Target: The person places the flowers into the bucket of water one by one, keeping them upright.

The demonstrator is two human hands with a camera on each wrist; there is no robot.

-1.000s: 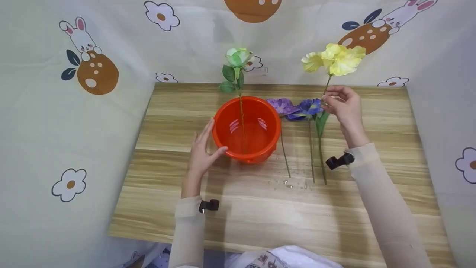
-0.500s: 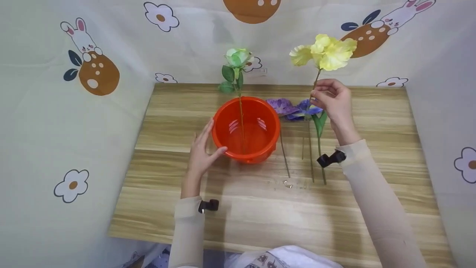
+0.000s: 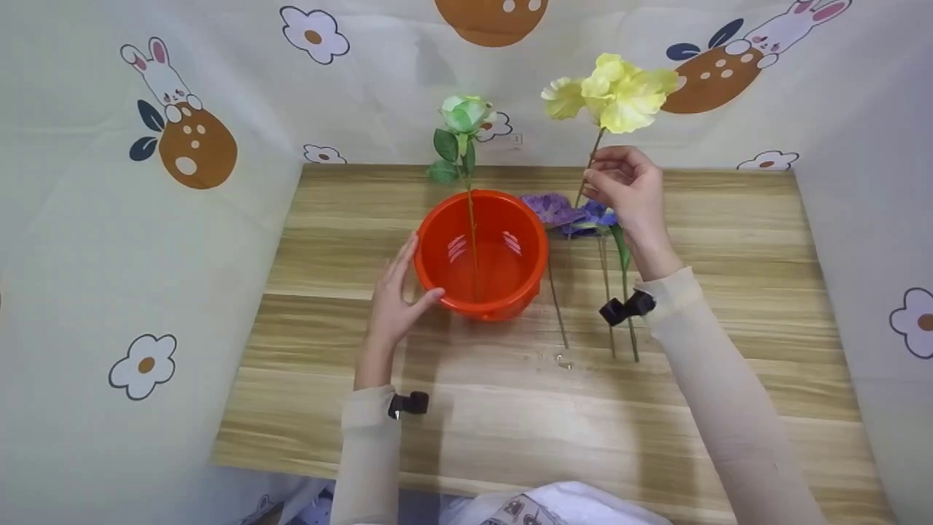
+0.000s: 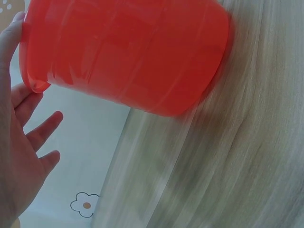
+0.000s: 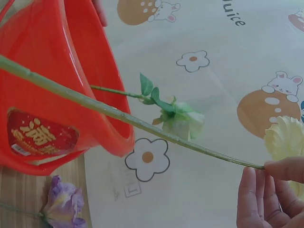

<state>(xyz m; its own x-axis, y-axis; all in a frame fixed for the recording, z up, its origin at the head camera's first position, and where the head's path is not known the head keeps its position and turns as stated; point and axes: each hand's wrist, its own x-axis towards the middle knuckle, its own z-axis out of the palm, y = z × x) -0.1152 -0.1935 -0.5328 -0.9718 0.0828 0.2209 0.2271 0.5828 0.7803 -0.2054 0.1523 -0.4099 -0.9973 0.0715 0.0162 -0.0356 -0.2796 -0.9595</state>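
A red bucket [image 3: 510, 310] stands upright on the wooden table. My left hand [image 3: 393, 302] spreads thumb and straight fingers along its left rim; in the left wrist view only some fingertips touch the bucket [image 4: 137, 52]. A pale green artificial rose [image 3: 465, 115] leans in the bucket, its bloom above the far rim. Between thumb and fingers my right hand [image 3: 634, 197] pinches the stem of a yellow artificial flower [image 3: 623, 102], bloom upward, right of the bucket. In the right wrist view its stem [image 5: 156, 130] slants across in front of the bucket.
A purple flower [image 3: 547, 209] and a blue flower [image 3: 599, 213] lie right of the bucket, stems toward the person. A green-leafed stem [image 3: 622, 248] lies beside them. Small clear droplets or bits [image 3: 563, 362] dot the table. A patterned curtain [image 3: 379, 87] borders the back.
My right hand has moved left and slightly away from me, carrying the yellow flower toward the bucket. My left hand, the bucket and the green rose have stayed almost still.
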